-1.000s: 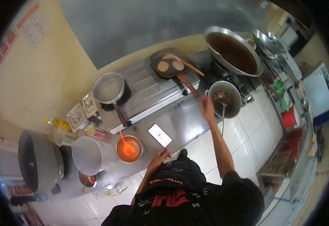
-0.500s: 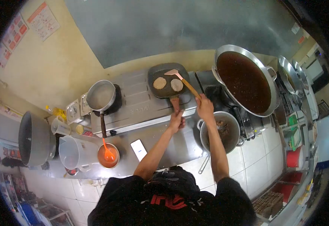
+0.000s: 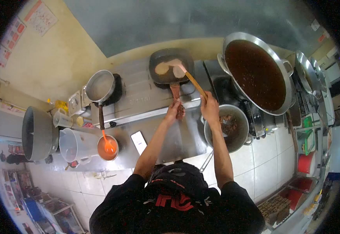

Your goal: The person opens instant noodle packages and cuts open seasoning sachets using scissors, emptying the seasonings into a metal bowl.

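Our left hand is closed round the handle of the square pan on the stove, and our right hand grips the wooden handle of the spatula! Its blade lies over the pan, at the two round patties. Beside our right forearm sits the deep pot; near our left forearm, the phone lies on the worktop.
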{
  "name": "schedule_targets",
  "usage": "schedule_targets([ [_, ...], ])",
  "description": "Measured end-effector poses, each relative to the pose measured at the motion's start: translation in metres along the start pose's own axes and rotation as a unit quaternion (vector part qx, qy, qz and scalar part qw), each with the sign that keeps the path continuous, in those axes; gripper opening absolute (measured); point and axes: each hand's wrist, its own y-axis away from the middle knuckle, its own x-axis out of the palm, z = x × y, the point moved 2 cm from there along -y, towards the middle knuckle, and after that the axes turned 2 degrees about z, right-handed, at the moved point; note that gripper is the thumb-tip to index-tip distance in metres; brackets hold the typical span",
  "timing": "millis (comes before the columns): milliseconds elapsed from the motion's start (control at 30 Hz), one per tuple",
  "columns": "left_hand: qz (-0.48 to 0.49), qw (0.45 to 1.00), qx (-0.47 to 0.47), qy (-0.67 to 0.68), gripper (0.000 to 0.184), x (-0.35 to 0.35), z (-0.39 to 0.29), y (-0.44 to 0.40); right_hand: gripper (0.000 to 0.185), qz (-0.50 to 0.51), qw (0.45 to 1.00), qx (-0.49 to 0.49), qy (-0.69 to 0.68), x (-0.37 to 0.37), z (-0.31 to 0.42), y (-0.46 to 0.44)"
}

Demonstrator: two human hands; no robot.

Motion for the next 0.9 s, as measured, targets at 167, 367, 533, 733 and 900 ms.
schedule_targets([
  [167, 0.027, 0.996, -0.03, -0.076, 0.069, -0.029, 0.002, 0.047, 0.022, -0.011, 1.0, -0.002, -0.023, 0.01, -0.016, 0.016],
  [367, 0.069, 0.985, 0.027, -0.157, 0.061, 0.005, 0.011, 0.046, 0.022, 0.006, 0.998, -0.006, -0.066, 0.042, -0.002, 0.015],
  [533, 0.005, 0.986, 0.055, -0.159, 0.055, 0.014, 0.027, 0.051, 0.026, 0.096, 0.995, 0.019, -0.026, 0.071, 0.002, 0.012],
  [733, 0.029, 0.976, 0.014, -0.216, 0.059, -0.015, 0.066, 0.115, 0.031, 0.089, 0.996, -0.03, 0.002, 0.073, 0.001, 0.032],
  [900, -0.04, 0.975, 0.012, -0.219, 0.055, -0.049, 0.126, 0.22, 0.033, 0.08, 0.995, -0.062, 0.022, 0.065, 0.02, 0.041],
])
